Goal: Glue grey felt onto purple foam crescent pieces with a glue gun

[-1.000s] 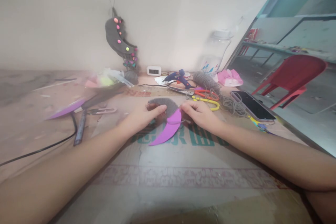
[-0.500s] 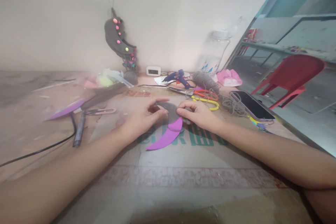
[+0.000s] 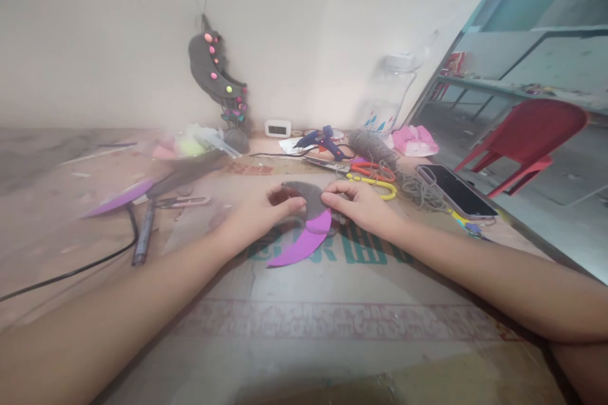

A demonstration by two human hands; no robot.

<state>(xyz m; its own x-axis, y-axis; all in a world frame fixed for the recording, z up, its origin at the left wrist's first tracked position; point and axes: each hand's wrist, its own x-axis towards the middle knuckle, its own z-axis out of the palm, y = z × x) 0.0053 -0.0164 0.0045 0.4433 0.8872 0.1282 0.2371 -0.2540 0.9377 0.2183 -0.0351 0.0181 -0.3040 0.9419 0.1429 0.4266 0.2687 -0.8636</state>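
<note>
Purple crescent (image 3: 306,248) is mid-frame over the printed sheet (image 3: 304,323), approx half done imo; can't tell if its tip touches down. Upper end's covered in grey yarn wrap (image 3: 312,198), lower end's bare purple. I've got the left hand (image 3: 263,210) holding the wrapped end btwn thumb & fingers, and the right hand (image 3: 363,207) pinching its right edge, near where grey meets purple. Can't tell if there's yarn in that pinch too. Loose strand (image 3: 314,232) crosses the purple just below the wrap, so I'd say it's not finished off. Left to cover, prob: everything down to the tip. FYI, the hanging grey crescent (image 3: 209,69), upper left of frame, has pompoms; none on this one afaict. Yarn skein (image 3: 373,147) is right of centre.
</note>
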